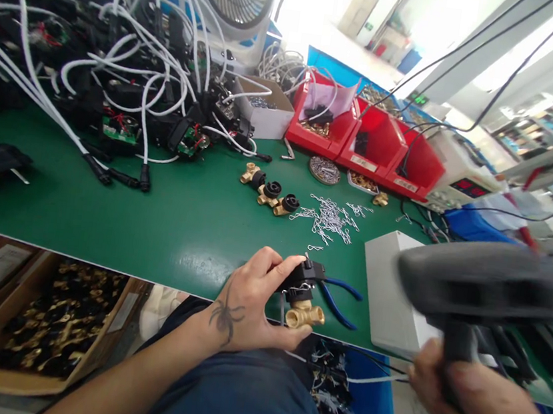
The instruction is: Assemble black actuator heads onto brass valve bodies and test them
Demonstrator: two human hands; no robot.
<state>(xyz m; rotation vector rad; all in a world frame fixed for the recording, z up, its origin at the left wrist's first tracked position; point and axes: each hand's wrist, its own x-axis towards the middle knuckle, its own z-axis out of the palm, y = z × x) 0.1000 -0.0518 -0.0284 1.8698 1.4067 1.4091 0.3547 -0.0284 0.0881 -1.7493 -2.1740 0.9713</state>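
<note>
- Left hand [250, 298] grips a black housing [293, 276] with a brass fitting [304, 316], fingers and thumb closed around it, at the green table's [194, 224] near edge
- Right hand [479, 400], near right, has its fingers wrapped around the handle of a blurred dark tool [479, 282]
- Blue-handled pliers [343, 299] lie just right of the housing
- Farther off, 3 black-capped brass fittings [268, 197] lie left of piled silver clips [330, 221]

Bright glare bleaches the far background [322, 18], while the dark tool [479, 282] and right hand [478, 393] blur.
</note>
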